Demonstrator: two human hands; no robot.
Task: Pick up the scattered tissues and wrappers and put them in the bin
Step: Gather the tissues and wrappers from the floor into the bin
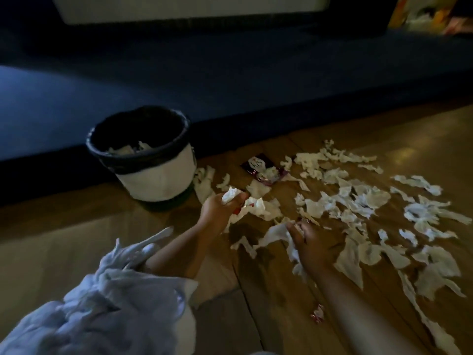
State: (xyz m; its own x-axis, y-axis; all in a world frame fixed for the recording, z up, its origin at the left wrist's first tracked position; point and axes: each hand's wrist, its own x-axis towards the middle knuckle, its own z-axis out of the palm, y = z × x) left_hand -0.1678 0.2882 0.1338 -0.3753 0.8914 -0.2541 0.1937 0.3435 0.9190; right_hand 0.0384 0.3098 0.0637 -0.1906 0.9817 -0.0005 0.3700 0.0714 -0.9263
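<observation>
White tissues (358, 201) strewn right of upright bin (156, 175), hands (216, 210) (311, 243) clutching some

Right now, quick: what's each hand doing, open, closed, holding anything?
Left hand: closed, grips a crumpled tissue wad.
Right hand: fingers curled, pinches a tissue strip.

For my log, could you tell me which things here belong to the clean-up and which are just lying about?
Job: bin; scattered tissues; dark red wrapper; left hand gripping a crumpled tissue; right hand gripping a tissue strip.
Lying about: dark blue surface; colourful bags.
</observation>
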